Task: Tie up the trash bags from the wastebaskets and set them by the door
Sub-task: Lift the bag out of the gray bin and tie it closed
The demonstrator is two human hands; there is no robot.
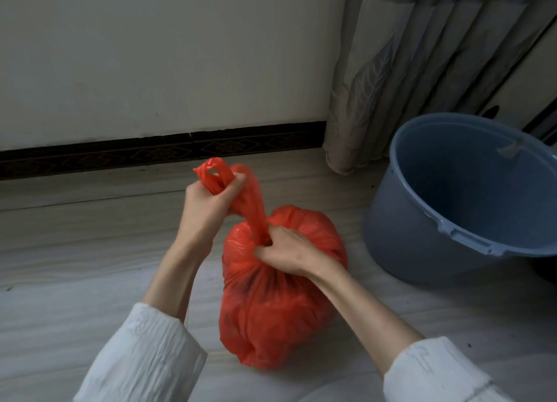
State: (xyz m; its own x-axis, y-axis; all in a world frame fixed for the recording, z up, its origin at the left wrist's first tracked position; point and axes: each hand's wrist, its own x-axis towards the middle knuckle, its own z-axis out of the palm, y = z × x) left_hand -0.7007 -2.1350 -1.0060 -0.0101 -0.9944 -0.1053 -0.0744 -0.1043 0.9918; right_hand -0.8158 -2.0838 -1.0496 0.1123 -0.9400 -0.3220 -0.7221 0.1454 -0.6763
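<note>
The left hand (208, 202) is gripping the twisted top of the bulging red plastic trash bag (280, 305) standing on the floor, while the right hand (283, 248) below it is pinching the neck. Knot looks unfinished; carrying to the door remains.

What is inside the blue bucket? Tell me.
The blue bucket shows a bare inner wall with a small scrap of clear film near its far rim. Its bottom is hidden by the near rim.

White crinkled fabric sleeves (141, 353) are worn on both arms, pushed up well behind the fingers; forearms are left bare.
</note>
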